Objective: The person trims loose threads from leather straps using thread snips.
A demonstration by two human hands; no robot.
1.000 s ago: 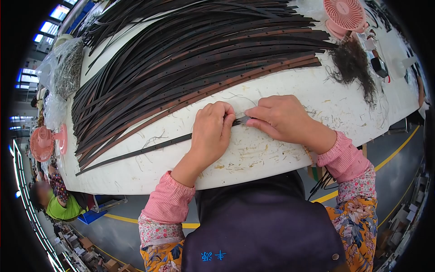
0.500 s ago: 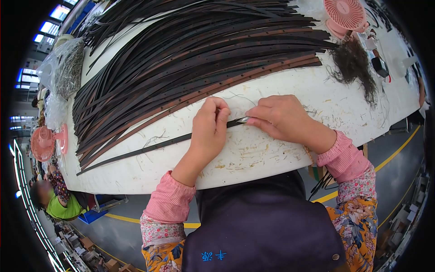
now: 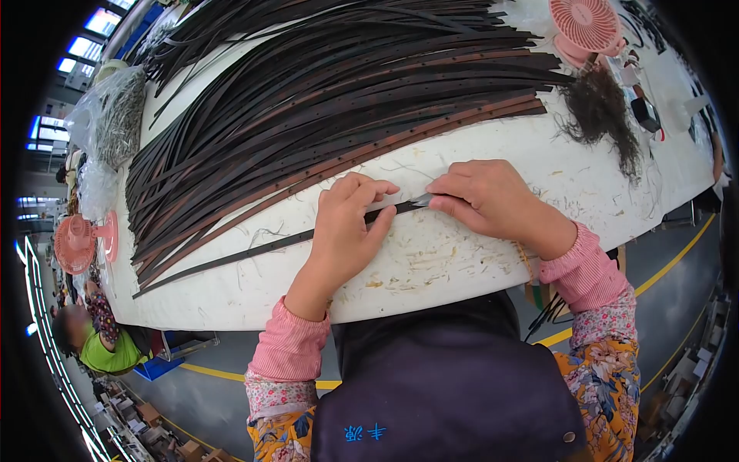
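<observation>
A narrow dark strap (image 3: 269, 248) with small holes lies across the white table (image 3: 454, 269), its right end between my two hands. My left hand (image 3: 345, 223) rests over the strap, thumb and index finger spread apart, the thumb beside the strap. The other left fingers are curled, and what lies under them is hidden. My right hand (image 3: 496, 199) pinches a small pointed silver metal tool (image 3: 421, 200) at the strap's right end. Most of the tool is hidden in the fingers, so I cannot tell its kind.
Behind my hands lies a large pile of dark and brown straps (image 3: 331, 115). A pink fan (image 3: 585, 27) and a tangle of dark threads (image 3: 602, 108) are at the right. Another pink fan (image 3: 75, 244) stands left, near a seated person (image 3: 112, 350). Loose thread bits litter the table.
My left thumb and index finger have parted from a pinch, and that hand has shifted slightly left. More of the metal tool shows at my right fingertips.
</observation>
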